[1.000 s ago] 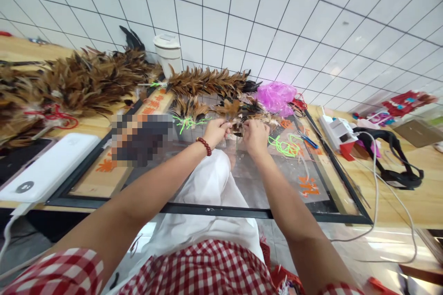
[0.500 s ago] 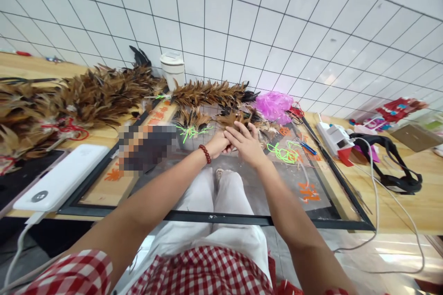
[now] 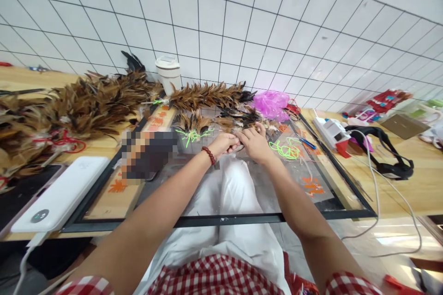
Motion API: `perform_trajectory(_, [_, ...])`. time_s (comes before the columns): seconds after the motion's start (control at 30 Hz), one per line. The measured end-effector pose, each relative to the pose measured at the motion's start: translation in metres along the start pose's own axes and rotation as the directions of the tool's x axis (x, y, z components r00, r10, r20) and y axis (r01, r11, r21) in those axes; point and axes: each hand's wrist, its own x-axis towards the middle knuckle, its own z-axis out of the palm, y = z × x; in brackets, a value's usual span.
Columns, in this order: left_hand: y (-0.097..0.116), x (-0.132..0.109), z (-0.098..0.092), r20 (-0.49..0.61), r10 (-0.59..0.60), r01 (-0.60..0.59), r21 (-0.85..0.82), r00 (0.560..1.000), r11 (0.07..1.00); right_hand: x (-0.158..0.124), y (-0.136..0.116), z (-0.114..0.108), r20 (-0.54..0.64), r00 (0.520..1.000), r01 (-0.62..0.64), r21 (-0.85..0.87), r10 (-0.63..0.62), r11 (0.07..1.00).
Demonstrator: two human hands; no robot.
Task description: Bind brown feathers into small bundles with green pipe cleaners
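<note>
My left hand (image 3: 223,144), with a red bead bracelet (image 3: 209,156) at its wrist, is closed with its fingertips pressed together. Against it, my right hand (image 3: 255,145) is closed too, thumb and fingers meeting the left fingertips. What they pinch is too small and hidden to make out. Both are above a framed clear panel (image 3: 238,218). Loose brown and black feathers (image 3: 238,117) lie just beyond my fingers. Left of them sits a feather bunch (image 3: 194,122) tied with green string. A tangle of green cord (image 3: 284,149) rests to the right.
A long feather strip (image 3: 207,95) lies behind, near a lidded white cup (image 3: 168,73) and a pink plastic bag (image 3: 271,103). Big feather bundles (image 3: 93,101) and a white power bank (image 3: 62,193) are at left. A power strip (image 3: 330,131) and black headset strap (image 3: 391,152) are at right.
My right hand has drawn back from lying over the left, its fingers now curled in. Both hands are fingertip to fingertip. The view has shifted slightly.
</note>
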Motion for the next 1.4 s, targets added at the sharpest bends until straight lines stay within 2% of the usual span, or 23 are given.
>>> perform_trajectory(0.37, [-0.005, 0.002, 0.001, -0.024, 0.055, -0.055, -0.023, 0.998, 0.998, 0.000, -0.004, -0.002, 0.040, 0.987, -0.153, -0.010, 0.153, 0.988])
perform_trajectory(0.47, [-0.008, 0.003, 0.000, -0.022, 0.107, -0.109, -0.093, 0.994, 0.990, 0.002, -0.005, -0.003, 0.080, 0.961, -0.271, 0.091, 0.264, 0.958])
perform_trajectory(0.53, [-0.009, 0.005, 0.000, -0.047, 0.202, -0.207, -0.171, 0.978, 0.963, 0.003, -0.006, -0.003, 0.101, 0.910, -0.415, 0.272, 0.403, 0.868])
perform_trajectory(0.6, [-0.011, 0.007, 0.001, -0.115, 0.296, -0.315, -0.217, 0.948, 0.924, 0.005, -0.008, -0.002, 0.139, 0.850, -0.491, 0.558, 0.508, 0.669])
perform_trajectory(0.63, [-0.012, 0.009, 0.002, -0.153, 0.325, -0.353, -0.222, 0.933, 0.909, 0.006, -0.009, -0.003, 0.178, 0.831, -0.480, 0.708, 0.527, 0.518])
perform_trajectory(0.7, [-0.012, 0.010, 0.004, -0.190, 0.353, -0.391, -0.229, 0.916, 0.891, 0.008, -0.013, -0.004, 0.296, 0.824, -0.404, 0.905, 0.484, 0.135])
perform_trajectory(0.77, [-0.012, 0.009, 0.007, -0.156, 0.363, -0.392, -0.255, 0.919, 0.884, 0.010, -0.017, -0.005, 0.432, 0.830, -0.369, 0.900, 0.353, -0.234])
perform_trajectory(0.8, [-0.012, 0.008, 0.008, -0.111, 0.363, -0.380, -0.271, 0.925, 0.885, 0.010, -0.019, -0.006, 0.490, 0.827, -0.380, 0.849, 0.277, -0.367])
perform_trajectory(0.83, [-0.011, 0.007, 0.010, -0.084, 0.353, -0.361, -0.286, 0.932, 0.887, 0.010, -0.020, -0.007, 0.536, 0.818, -0.401, 0.792, 0.210, -0.460])
perform_trajectory(0.9, [-0.011, 0.005, 0.011, -0.036, 0.299, -0.295, -0.311, 0.953, 0.903, 0.010, -0.021, -0.008, 0.599, 0.792, -0.446, 0.700, 0.118, -0.557])
perform_trajectory(0.97, [-0.010, 0.004, 0.010, -0.024, 0.273, -0.265, -0.329, 0.962, 0.906, 0.008, -0.020, -0.008, 0.630, 0.773, -0.472, 0.650, 0.076, -0.595])
perform_trajectory(1.07, [-0.009, 0.002, 0.008, 0.027, 0.259, -0.232, -0.359, 0.965, 0.904, 0.006, -0.014, -0.009, 0.640, 0.769, -0.500, 0.610, 0.010, -0.615])
perform_trajectory(1.17, [-0.007, 0.001, 0.005, 0.090, 0.219, -0.169, -0.385, 0.971, 0.907, 0.005, -0.010, -0.011, 0.635, 0.766, -0.546, 0.566, -0.095, -0.618])
perform_trajectory(1.27, [-0.007, 0.001, 0.003, 0.096, 0.182, -0.130, -0.394, 0.979, 0.910, 0.007, -0.011, -0.014, 0.648, 0.742, -0.600, 0.528, -0.172, -0.602])
perform_trajectory(1.33, [-0.007, 0.001, 0.004, 0.058, 0.190, -0.154, -0.386, 0.980, 0.910, 0.008, -0.012, -0.015, 0.659, 0.736, -0.606, 0.538, -0.155, -0.586])
perform_trajectory(1.4, [-0.007, 0.001, 0.008, 0.005, 0.208, -0.190, -0.378, 0.978, 0.906, 0.007, -0.010, -0.015, 0.671, 0.736, -0.609, 0.599, -0.089, -0.519])
